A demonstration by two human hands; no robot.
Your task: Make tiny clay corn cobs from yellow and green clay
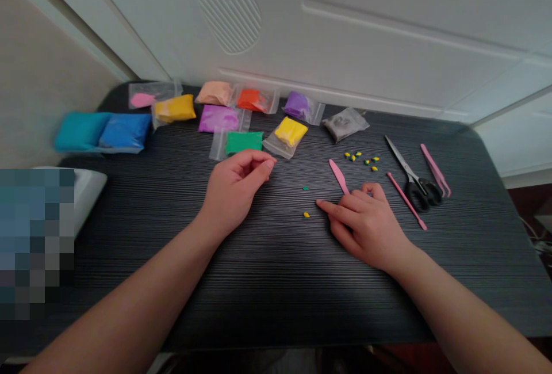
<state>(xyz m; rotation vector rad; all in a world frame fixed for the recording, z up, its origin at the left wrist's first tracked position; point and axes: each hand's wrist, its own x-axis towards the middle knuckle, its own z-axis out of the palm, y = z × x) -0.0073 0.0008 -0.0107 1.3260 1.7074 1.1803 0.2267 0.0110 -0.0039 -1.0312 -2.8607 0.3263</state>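
My left hand [235,190] hovers over the table just in front of the green clay bag [244,142], thumb and fingers pinched together. Whatever may be between those fingertips is hidden. My right hand [366,224] rests low over the table with its index finger stretched out and other fingers partly bent. That fingertip is close to a tiny green clay piece [305,189] and a small yellow-and-green clay piece [306,214]. A pink plastic knife [337,175] points away from the right hand, its handle end covered by the fingers; I see no clear grip on it.
Several small yellow-and-green pieces [366,161] lie beyond my right hand. To the right are a pink stick tool [406,200], black-handled scissors [409,172] and pink tweezers [434,168]. Bagged clay, including yellow [291,130], grey [345,124] and blue [125,131], lines the back.
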